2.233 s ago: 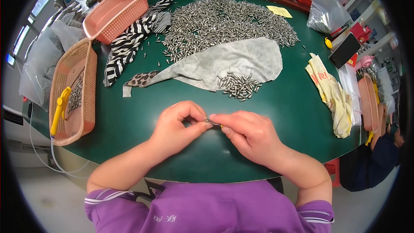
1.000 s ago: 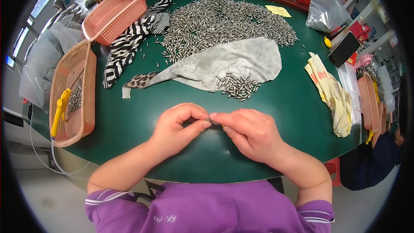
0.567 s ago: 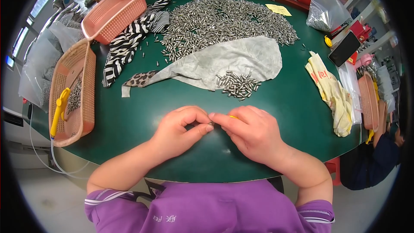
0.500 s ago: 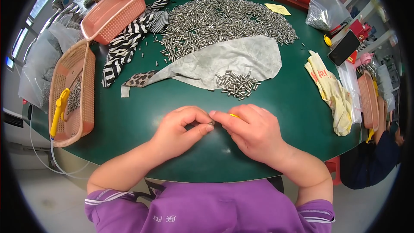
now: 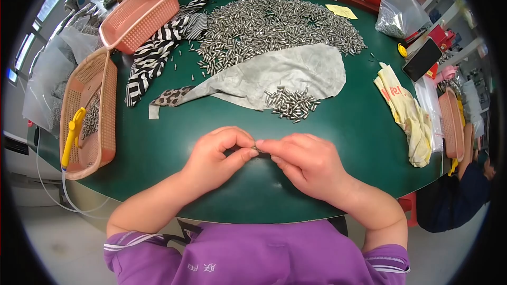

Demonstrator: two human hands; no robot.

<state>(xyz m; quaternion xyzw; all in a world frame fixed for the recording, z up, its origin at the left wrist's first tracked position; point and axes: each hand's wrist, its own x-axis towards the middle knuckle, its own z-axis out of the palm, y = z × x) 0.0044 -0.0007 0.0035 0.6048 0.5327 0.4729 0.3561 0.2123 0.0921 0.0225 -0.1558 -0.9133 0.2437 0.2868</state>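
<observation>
A perforated plastic basket (image 5: 109,113) is standing left of the left hand (image 5: 217,154), which is pinching 1 small metal piece (image 5: 255,148), mostly hidden. Beyond the right hand (image 5: 306,161), metal cylinders (image 5: 293,106) are lying partly on crumpled grey cloth (image 5: 296,68). That hand is pointing its forefinger inward; its grip is staying unclear. Rightward, yellow fabric (image 5: 409,121) is showing red lettering.

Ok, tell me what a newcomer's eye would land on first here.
Most likely the broad heap of small silvery metal pieces across the far part of the green tabletop. The zebra-striped cloth also stands out, between that heap and a pink perforated basket. Near the front, the left hand pinches a small piece, mostly hidden, with the right hand close beside it.
</observation>
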